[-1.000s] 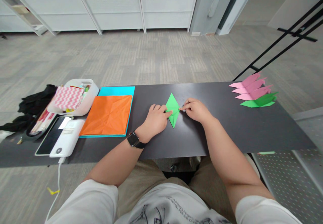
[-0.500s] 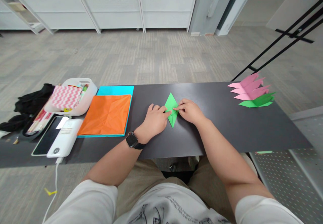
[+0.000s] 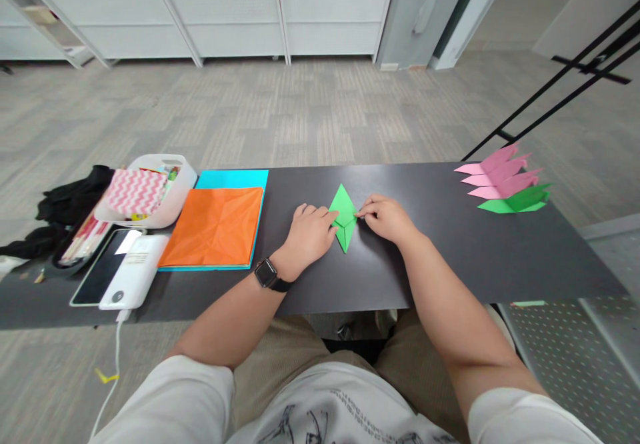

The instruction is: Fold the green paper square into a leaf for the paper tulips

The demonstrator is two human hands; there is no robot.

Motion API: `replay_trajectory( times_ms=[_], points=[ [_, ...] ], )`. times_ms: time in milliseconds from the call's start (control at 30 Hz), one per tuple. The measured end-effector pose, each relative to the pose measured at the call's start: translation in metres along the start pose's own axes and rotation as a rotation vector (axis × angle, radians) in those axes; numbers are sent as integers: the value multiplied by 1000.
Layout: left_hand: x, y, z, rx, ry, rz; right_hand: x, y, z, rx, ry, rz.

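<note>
A green folded origami paper (image 3: 345,215), diamond-shaped with crease lines across its lower half, lies flat on the dark table. At its left edge rests my left hand (image 3: 311,234), palm down with fingers spread; fingertips and thumb touch the paper. My right hand (image 3: 387,217) is closed at the right corner, thumb and index finger pinched there while the other fingers curl in. The paper's left corner is partly hidden under my left fingers.
To the left lie orange paper sheets (image 3: 215,227) over blue sheets (image 3: 233,179). Beyond are a white bin (image 3: 175,201), a white power bank (image 3: 135,274) with a cable and a phone (image 3: 97,277). Pink folded paper pieces (image 3: 500,174) and a green one (image 3: 520,201) stand at the right end.
My right fingers have shifted from the paper's middle out to its right corner. My left fingers have drawn back slightly toward the left edge, uncovering more of the centre.
</note>
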State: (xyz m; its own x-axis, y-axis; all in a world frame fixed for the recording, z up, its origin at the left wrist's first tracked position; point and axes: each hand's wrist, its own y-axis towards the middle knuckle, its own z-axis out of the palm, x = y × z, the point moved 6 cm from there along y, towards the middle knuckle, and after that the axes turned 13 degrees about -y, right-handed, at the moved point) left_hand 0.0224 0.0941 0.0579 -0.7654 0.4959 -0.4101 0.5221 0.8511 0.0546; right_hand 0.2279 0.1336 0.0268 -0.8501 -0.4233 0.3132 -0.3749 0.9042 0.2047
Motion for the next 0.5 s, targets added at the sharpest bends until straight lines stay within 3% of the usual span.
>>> replay_trajectory(
  times_ms=[267, 500],
  points=[
    [15, 12, 1, -73, -70, -26, 12, 0, 6, 0, 29, -118],
    [22, 18, 4, -82, -174, -71, 17, 2, 9, 30, 40, -138]
  ],
)
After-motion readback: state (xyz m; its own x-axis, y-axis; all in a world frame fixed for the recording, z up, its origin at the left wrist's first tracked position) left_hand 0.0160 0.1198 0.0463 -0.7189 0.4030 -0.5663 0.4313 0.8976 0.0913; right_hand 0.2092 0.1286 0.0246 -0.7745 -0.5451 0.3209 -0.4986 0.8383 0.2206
